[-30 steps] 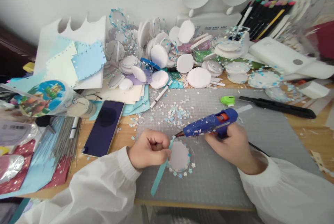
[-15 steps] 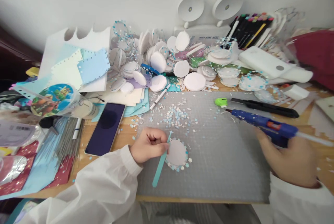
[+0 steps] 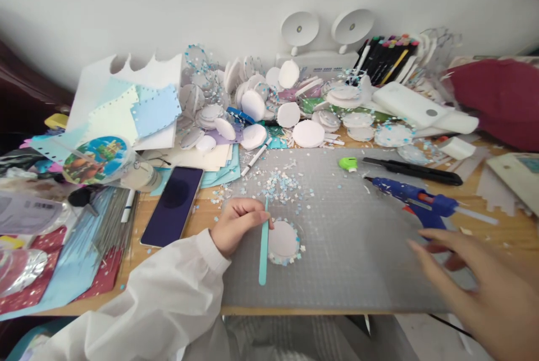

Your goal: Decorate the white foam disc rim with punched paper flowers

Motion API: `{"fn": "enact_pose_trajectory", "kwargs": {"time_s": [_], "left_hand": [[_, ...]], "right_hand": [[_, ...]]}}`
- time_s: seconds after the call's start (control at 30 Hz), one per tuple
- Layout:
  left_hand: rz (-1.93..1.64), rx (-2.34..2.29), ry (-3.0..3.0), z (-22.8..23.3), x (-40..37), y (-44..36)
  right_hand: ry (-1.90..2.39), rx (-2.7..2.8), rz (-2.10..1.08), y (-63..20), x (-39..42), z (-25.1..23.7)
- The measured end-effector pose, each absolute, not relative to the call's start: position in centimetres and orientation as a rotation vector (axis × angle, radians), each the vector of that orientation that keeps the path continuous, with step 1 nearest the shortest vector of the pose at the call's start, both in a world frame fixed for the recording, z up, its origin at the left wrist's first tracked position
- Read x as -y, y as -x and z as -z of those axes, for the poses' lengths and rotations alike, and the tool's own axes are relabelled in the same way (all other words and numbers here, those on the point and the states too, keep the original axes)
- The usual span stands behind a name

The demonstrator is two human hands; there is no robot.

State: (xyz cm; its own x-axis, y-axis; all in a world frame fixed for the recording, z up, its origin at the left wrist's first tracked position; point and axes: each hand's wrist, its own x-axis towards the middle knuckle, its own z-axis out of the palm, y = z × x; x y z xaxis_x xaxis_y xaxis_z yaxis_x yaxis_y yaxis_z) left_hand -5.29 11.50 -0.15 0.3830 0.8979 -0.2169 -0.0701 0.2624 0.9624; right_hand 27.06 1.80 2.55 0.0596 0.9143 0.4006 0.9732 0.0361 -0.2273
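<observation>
Left hand (image 3: 238, 227), curled tight, is pinching a teal tool (image 3: 263, 254); right hand (image 3: 484, 288), loosely spread, is gripping nothing, blue glue gun (image 3: 415, 195) lying just beyond it.

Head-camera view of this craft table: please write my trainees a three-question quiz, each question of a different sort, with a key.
1. Multiple choice. What does the left hand pinch?
A) a white marker
B) a slim turquoise tool
C) a black cutter

2. True or false: in this view, the phone lies to the left of the grey mat.

3. Fill in the colour: the glue gun lying near the right hand has a mostly ____ body.

Key:
1. B
2. True
3. blue
</observation>
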Motion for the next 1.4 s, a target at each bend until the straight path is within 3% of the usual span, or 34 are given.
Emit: {"fn": "enact_pose_trajectory", "kwargs": {"time_s": [0.13, 0.3, 0.53, 0.7, 0.9, 1.13, 1.4], "left_hand": [[-0.804, -0.921, -1.052, -0.4, -11.3, 5.1], [-0.817, -0.883, -0.993, -0.6, -11.3, 5.1], [-0.832, -0.867, -0.983, -0.3, -11.3, 5.2], [-0.882, -0.905, -1.060, -0.1, -11.2, 5.2], [-0.963, -0.691, -1.954, -0.3, -11.6, 5.5], [-0.629, -0.551, -2.300, 0.1, -12.1, 4.9], [-0.619, -0.632, -2.228, -0.2, -12.3, 5.0]], "right_hand": [[1.299, 2.384, 0.219, -20.6, -4.2, -4.4], [0.686, 2.554, 0.217, -14.5, -7.5, -4.6], [0.435, 2.471, 0.416, -12.0, -9.6, -4.3], [0.481, 2.364, 0.246, -14.3, -10.8, -4.7], [0.975, 1.684, -0.172, -17.7, -11.7, -2.4], [1.033, 1.233, -0.981, -18.3, -11.4, 0.7], [1.013, 1.344, -1.130, -18.0, -10.2, -0.6]]}}
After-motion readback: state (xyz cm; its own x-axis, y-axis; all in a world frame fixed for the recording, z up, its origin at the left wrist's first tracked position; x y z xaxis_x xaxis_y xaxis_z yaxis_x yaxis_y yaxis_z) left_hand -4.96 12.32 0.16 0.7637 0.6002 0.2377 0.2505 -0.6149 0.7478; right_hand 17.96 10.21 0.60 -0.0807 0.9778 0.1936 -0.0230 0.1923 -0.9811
